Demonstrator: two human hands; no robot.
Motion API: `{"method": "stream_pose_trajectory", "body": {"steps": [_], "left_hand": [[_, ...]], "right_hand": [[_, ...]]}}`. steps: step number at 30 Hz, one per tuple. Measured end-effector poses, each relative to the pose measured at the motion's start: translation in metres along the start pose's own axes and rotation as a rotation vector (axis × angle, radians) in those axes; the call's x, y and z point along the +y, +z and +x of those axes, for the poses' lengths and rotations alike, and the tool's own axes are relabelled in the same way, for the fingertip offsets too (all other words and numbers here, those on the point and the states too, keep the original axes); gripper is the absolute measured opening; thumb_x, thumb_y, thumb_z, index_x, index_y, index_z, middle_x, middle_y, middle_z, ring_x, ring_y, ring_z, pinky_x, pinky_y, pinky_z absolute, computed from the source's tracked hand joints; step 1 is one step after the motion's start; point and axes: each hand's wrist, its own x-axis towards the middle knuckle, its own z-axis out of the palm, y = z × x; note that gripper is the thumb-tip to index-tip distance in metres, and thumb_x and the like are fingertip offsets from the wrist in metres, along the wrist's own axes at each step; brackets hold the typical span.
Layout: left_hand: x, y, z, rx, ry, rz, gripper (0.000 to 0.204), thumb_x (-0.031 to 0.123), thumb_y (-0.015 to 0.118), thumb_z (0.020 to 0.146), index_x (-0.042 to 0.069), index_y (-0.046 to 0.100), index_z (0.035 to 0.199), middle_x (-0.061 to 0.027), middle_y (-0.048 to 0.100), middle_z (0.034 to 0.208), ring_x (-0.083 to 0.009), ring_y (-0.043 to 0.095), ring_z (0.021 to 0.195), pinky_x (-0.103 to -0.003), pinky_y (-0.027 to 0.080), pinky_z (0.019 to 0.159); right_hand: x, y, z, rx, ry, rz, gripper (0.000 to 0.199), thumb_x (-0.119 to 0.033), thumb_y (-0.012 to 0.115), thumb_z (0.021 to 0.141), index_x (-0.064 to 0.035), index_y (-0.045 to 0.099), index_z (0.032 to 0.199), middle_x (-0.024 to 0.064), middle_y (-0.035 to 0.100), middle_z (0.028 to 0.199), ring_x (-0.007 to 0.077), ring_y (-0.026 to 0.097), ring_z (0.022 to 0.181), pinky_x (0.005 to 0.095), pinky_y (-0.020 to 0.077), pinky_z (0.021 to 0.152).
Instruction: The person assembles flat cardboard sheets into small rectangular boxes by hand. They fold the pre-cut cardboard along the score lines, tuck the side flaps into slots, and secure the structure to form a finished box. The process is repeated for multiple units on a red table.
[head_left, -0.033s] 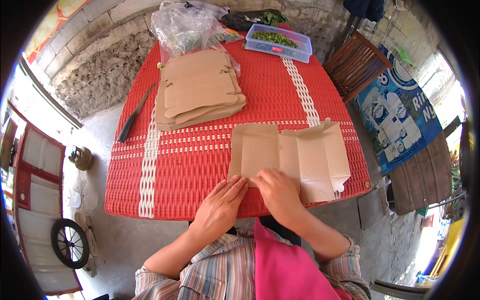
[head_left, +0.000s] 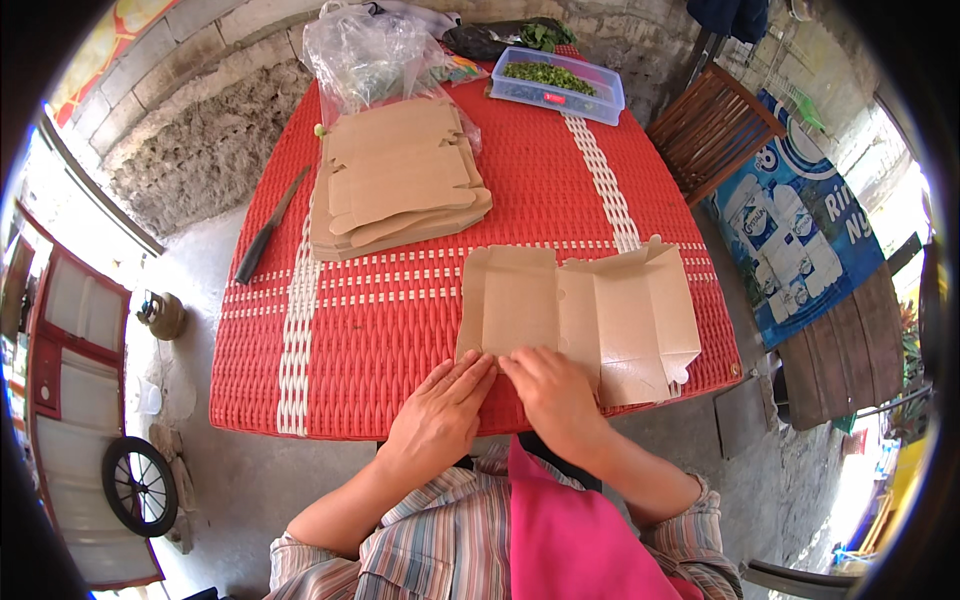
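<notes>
An unfolded brown cardboard box blank (head_left: 600,310) lies flat near the front edge of the red woven table (head_left: 380,340). My left hand (head_left: 440,415) and my right hand (head_left: 555,395) meet side by side at the blank's near left edge. The fingertips of both hands press and pinch a narrow flap there. The rest of the blank spreads to the right, with its far flaps slightly raised.
A stack of flat cardboard blanks (head_left: 400,180) sits at the table's middle left, with a dark knife (head_left: 268,228) beside it. Behind are a clear plastic bag (head_left: 375,55) and a clear tub of chopped greens (head_left: 558,82). A wooden chair (head_left: 712,130) stands right, a wheel (head_left: 140,485) lower left.
</notes>
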Motion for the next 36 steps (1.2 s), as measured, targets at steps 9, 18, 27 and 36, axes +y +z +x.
{"method": "stream_pose_trajectory", "body": {"steps": [9, 18, 27, 36], "left_hand": [[0.009, -0.002, 0.000, -0.032, -0.037, 0.029, 0.056, 0.022, 0.060, 0.091, 0.000, 0.051, 0.142, -0.0154, 0.050, 0.148, -0.0305, 0.043, 0.142, -0.048, 0.034, 0.116], [0.011, -0.003, -0.001, -0.021, -0.046, 0.080, 0.053, 0.021, 0.061, 0.092, 0.002, 0.053, 0.141, -0.0118, 0.052, 0.147, -0.0275, 0.046, 0.140, -0.049, 0.033, 0.116], [-0.016, -0.032, -0.024, -0.030, -0.092, 0.085, 0.051, 0.022, 0.066, 0.090, 0.004, 0.058, 0.138, -0.0104, 0.056, 0.143, -0.0257, 0.049, 0.138, -0.054, 0.025, 0.119], [-0.013, -0.035, -0.025, 0.049, -0.141, 0.218, 0.041, 0.017, 0.069, 0.084, 0.003, 0.064, 0.122, -0.0098, 0.063, 0.127, -0.0259, 0.060, 0.120, -0.055, 0.024, 0.118]], "right_hand": [[0.001, 0.006, -0.025, 0.126, -0.056, -0.005, 0.035, -0.004, 0.063, 0.084, 0.0064, 0.067, 0.117, 0.0156, 0.066, 0.120, 0.0254, 0.066, 0.105, 0.0348, 0.0550, 0.091], [0.020, -0.024, -0.036, 0.042, 0.050, 0.066, 0.035, -0.009, 0.067, 0.086, -0.0004, 0.068, 0.119, 0.0100, 0.067, 0.121, 0.0270, 0.064, 0.110, 0.0415, 0.0512, 0.099], [0.033, -0.071, -0.045, -0.154, -0.055, 0.149, 0.057, -0.027, 0.074, 0.085, -0.0148, 0.058, 0.138, 0.0117, 0.049, 0.147, 0.0290, 0.045, 0.138, 0.0491, 0.0341, 0.116], [0.028, -0.052, -0.038, -0.059, -0.140, 0.015, 0.041, -0.007, 0.056, 0.089, -0.0041, 0.062, 0.129, 0.0130, 0.060, 0.133, 0.0288, 0.054, 0.129, 0.0441, 0.0409, 0.112]]}}
